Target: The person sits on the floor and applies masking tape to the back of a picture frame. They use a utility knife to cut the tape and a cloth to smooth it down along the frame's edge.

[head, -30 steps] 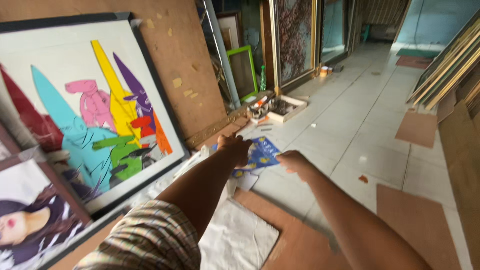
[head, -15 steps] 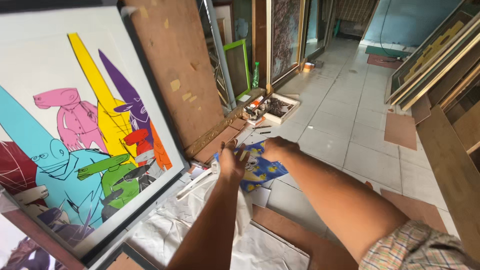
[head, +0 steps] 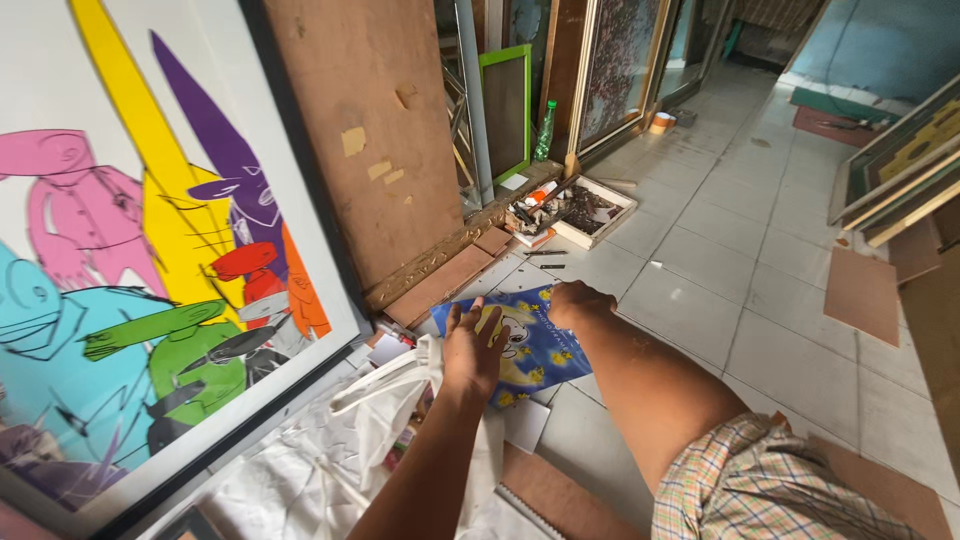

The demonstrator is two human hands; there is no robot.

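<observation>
A blue cartoon picture [head: 535,350] lying on the tiled floor [head: 780,330] is pressed by the spread left hand [head: 473,347] and gripped at its top edge by the curled right hand [head: 578,303].

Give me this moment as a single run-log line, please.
left hand: flat on blue cartoon sheet | right hand: gripping sheet's far edge | beside: white cloth bag, framed colourful painting

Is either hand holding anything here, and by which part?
Both hands rest on the blue cartoon-print sheet: left hand flat on its middle, right hand at its far edge. A lifted grip cannot be told.
</observation>
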